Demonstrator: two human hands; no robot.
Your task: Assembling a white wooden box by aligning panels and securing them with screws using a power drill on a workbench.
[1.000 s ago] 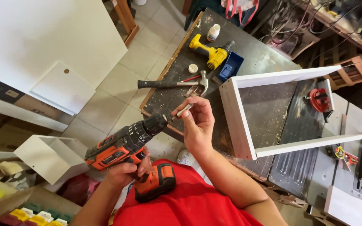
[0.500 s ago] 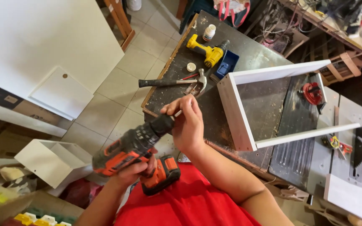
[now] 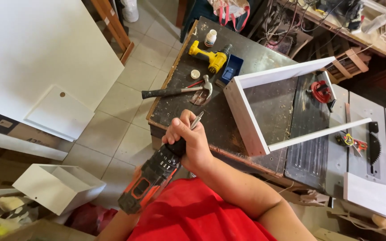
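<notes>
I'm seeing the drill (image 3: 155, 178) tilting lower now; my right hand (image 3: 188, 138) is gripping its chuck around the bit (image 3: 196, 120). I'm keeping it straight while tightening. Left hand hidden.

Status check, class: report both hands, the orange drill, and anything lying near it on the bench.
Right hand wrapped around the chuck of the orange drill, bit poking out. Left hand hidden under the drill. Hammer and white frame lie just ahead on the bench.

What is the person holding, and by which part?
An orange-and-black drill. The right hand wraps its front end at the chuck, with the bit poking out past the fingers. The left hand is hidden below the drill, so its hold cannot be told.
</notes>
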